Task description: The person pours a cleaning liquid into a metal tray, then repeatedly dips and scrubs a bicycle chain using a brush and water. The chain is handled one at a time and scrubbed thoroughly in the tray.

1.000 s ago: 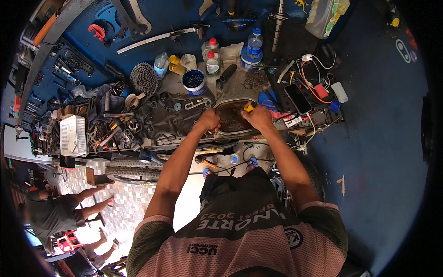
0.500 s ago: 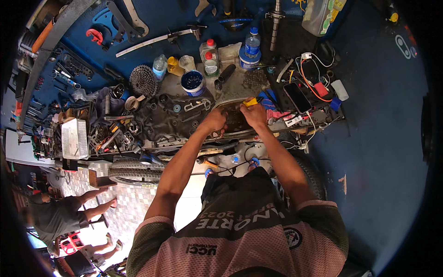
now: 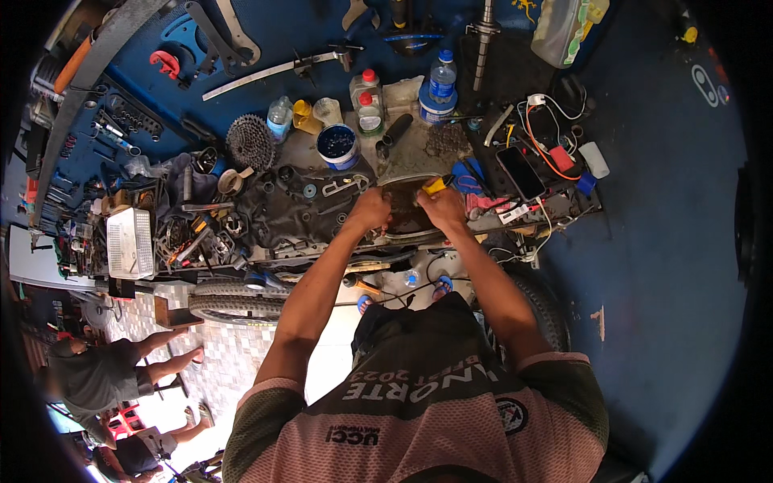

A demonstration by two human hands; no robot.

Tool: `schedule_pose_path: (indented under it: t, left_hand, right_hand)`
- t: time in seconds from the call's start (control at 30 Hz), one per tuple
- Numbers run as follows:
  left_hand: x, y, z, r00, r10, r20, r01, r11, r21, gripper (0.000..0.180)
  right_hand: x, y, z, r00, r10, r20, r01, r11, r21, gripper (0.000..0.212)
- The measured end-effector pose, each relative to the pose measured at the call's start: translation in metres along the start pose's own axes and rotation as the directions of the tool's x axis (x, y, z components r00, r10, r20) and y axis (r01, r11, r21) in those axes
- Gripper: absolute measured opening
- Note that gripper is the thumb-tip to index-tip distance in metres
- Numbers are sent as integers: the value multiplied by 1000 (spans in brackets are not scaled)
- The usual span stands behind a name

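A shallow tray (image 3: 412, 235) with brown liquid in it lies on the workbench in front of me. Over its right side, my right hand (image 3: 442, 208) is closed around a yellow-handled tool (image 3: 437, 186); its working end is hidden by my fingers. At the tray's left side my left hand (image 3: 370, 209) has its fingers curled together, and whatever they pinch is too small to make out. Blue and pink rags (image 3: 467, 179) bunch up just right of my right hand. A silver metal bracket (image 3: 345, 184) rests on the dark mat beyond my left hand.
Beyond the tray stand a tub of dark grease (image 3: 337, 146), red-capped bottles (image 3: 370, 113) and a cassette (image 3: 250, 142). To the right lie a phone (image 3: 520, 172) and cables. A white basket (image 3: 130, 243) sits at left. Below the bench is a bicycle tyre (image 3: 233, 302). Other people are at lower left.
The yellow-handled tool has dipped slightly toward me, its angle changed in my right hand. My left hand has shifted a little to the left. One person at lower left has moved.
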State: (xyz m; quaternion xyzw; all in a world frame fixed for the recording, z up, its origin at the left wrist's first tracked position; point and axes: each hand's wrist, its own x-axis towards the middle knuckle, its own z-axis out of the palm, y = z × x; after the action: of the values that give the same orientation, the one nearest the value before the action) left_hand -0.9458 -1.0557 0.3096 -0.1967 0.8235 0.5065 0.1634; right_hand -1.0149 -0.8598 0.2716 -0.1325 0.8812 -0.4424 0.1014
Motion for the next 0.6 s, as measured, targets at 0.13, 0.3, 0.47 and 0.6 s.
schedule_pose_path:
  t: [0.13, 0.3, 0.47, 0.6]
  left_hand:
    - [2, 3, -6, 997, 66, -47, -61, 994, 95, 34]
    - [1, 12, -8, 993, 69, -98, -66, 997, 31, 35]
    - [-7, 16, -3, 995, 38, -92, -39, 999, -1, 36]
    - [0, 7, -2, 988, 78, -131, -79, 997, -3, 36]
  right_hand:
    - [-13, -20, 16, 967, -204, -152, 232, 954, 192, 33]
    - [1, 8, 6, 996, -6, -84, 18, 989, 149, 28]
    - [-17, -33, 13, 987, -110, -121, 134, 969, 209, 28]
    - [-6, -12, 11, 987, -109, -115, 126, 979, 157, 31]
